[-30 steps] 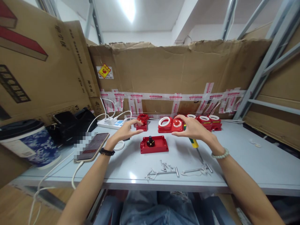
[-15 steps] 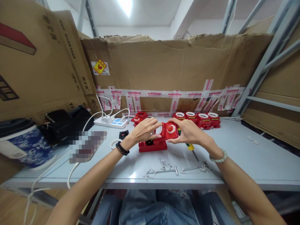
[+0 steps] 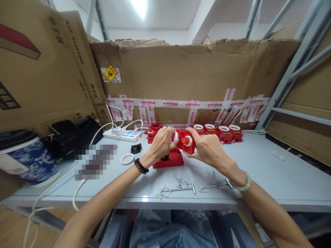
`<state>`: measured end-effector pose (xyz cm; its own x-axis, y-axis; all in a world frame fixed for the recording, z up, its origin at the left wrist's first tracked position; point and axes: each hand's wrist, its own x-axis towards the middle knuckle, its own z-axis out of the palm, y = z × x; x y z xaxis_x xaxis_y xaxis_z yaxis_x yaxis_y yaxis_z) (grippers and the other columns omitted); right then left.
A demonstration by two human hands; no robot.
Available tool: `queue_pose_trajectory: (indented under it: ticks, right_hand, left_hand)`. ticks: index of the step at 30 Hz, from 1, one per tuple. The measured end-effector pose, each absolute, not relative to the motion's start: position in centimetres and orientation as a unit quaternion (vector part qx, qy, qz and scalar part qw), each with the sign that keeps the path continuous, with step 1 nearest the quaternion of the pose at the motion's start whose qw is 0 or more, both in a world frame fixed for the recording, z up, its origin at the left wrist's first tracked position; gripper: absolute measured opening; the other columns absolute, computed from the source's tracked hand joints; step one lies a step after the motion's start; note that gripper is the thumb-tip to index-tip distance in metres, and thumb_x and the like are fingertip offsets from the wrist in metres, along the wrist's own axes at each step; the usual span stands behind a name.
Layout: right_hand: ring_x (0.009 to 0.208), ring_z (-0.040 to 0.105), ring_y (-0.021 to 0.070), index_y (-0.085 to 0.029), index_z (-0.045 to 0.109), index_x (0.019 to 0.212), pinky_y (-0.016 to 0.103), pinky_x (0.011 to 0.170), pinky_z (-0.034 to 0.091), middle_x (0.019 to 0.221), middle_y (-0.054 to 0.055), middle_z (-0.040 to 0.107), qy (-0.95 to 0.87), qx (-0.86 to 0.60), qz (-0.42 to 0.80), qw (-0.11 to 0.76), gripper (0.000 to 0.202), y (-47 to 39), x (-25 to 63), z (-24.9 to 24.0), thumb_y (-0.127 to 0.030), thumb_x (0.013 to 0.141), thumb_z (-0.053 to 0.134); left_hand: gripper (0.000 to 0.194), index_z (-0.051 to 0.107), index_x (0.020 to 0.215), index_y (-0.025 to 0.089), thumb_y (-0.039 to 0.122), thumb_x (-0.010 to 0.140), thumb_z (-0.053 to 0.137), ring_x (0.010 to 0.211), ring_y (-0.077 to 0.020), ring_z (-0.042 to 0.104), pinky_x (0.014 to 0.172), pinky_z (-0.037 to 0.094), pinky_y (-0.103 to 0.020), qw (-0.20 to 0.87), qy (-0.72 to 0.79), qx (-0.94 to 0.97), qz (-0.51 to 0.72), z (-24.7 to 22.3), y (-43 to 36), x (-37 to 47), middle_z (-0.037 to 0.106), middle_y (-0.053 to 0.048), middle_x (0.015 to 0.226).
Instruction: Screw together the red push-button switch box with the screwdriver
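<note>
Between my two hands is a red housing cover [image 3: 190, 148], tilted, with a white ring around a red knob and another white ring at its left end. My left hand [image 3: 162, 143] is closed on the left end, its thumb by the white ring. My right hand [image 3: 209, 147] grips the right end, thumb below and fingers above. Under the cover a red base [image 3: 172, 160] lies on the table, a black part showing inside it. In front of it are several small screws [image 3: 181, 181], a T-shaped metal rod [image 3: 193, 188] and a second metal rod [image 3: 210, 186].
A loose white ring [image 3: 127, 159] and a small black piece [image 3: 136, 148] lie to the left. Several red housings [image 3: 224, 134] with white rings stand at the back right; another red part [image 3: 152, 131] and a white power strip [image 3: 124, 135] at the back. A patterned cup [image 3: 28, 162] stands far left.
The cover has tipped, so its knob now points more to the left and toward me. My left hand has curled more around its end. The yellow-handled screwdriver is now hidden behind my right hand.
</note>
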<state>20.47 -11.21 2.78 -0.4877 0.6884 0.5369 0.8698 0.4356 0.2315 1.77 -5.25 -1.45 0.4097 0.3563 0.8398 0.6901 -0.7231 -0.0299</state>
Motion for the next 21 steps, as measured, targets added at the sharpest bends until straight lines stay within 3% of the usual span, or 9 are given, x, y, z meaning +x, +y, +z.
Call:
queue_pose_trajectory:
  ticks: [8, 13, 17, 21]
  right_hand:
    - [0.053, 0.056, 0.0161, -0.006, 0.046, 0.126, 0.028, 0.048, 0.026, 0.061, 0.007, 0.065, -0.81, -0.458, -0.305, 0.201, 0.051, -11.3, 18.8, 0.7, -0.02, 0.077, 0.049]
    - [0.054, 0.057, 0.0166, -0.002, 0.043, 0.128, 0.028, 0.047, 0.027, 0.064, 0.008, 0.065, -0.826, -0.446, -0.298, 0.174, 0.055, -11.3, 18.4, 0.4, -0.011, 0.073, 0.047]
    - [0.054, 0.057, 0.017, -0.004, 0.043, 0.127, 0.028, 0.046, 0.026, 0.063, 0.008, 0.065, -0.826, -0.453, -0.283, 0.18, 0.056, -11.0, 18.7, 0.9, -0.015, 0.074, 0.051]
    - [0.054, 0.057, 0.0176, -0.006, 0.045, 0.124, 0.028, 0.046, 0.024, 0.065, 0.008, 0.067, -0.823, -0.458, -0.261, 0.211, 0.058, -10.8, 19.2, 1.4, -0.033, 0.074, 0.057]
  left_hand:
    - [0.026, 0.036, 0.097, 0.019, 0.044, 0.093, 0.028, 0.065, -0.0186, 0.057, 0.061, 0.041, -0.031, -0.06, -0.474, -0.722, -0.5, -2.0, -6.7, 3.0, 0.054, -0.001, 0.073]
    - [0.03, 0.035, 0.097, 0.02, 0.048, 0.092, 0.026, 0.058, -0.0176, 0.057, 0.058, 0.04, -0.029, -0.137, -0.491, -0.719, -0.473, -2.5, -7.0, 2.7, 0.053, 0.001, 0.065]
    - [0.03, 0.035, 0.106, 0.017, 0.043, 0.093, 0.027, 0.062, -0.0171, 0.054, 0.061, 0.041, -0.029, -0.087, -0.452, -0.765, -0.45, -2.6, -6.7, 1.7, 0.052, 0.0, 0.069]
    - [0.035, 0.034, 0.118, 0.015, 0.037, 0.091, 0.037, 0.088, -0.0215, 0.054, 0.079, 0.04, -0.036, 0.066, -0.358, -0.835, -0.412, -2.3, -6.2, 0.0, 0.054, -0.011, 0.101]
